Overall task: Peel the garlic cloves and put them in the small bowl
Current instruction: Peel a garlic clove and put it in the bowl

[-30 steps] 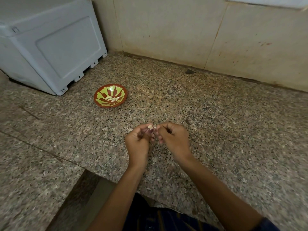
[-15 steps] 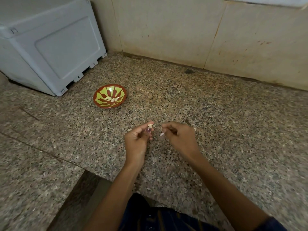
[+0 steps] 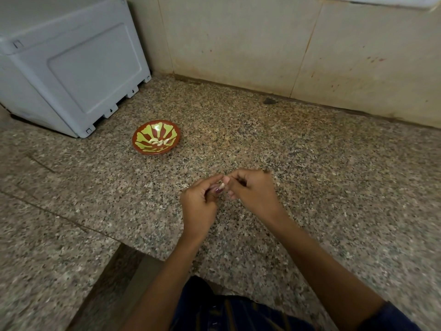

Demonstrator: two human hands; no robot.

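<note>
Speckled granite counter (image 3: 310,187), glossy bowl (image 3: 143,149)

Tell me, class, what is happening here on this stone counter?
A person is peeling a garlic clove, gripped by the left hand while the right hand pinches at its skin. A few peeled cloves already lie in the small bowl, farther back to the left, near a grey box.

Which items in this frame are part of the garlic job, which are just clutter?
Job:
- garlic clove, pinched between both hands
- left hand and right hand
- small bowl, pale peeled cloves inside

Lying about:
- grey-white plastic box behind the bowl
- dark chip at the wall's foot
- granite counter
</note>
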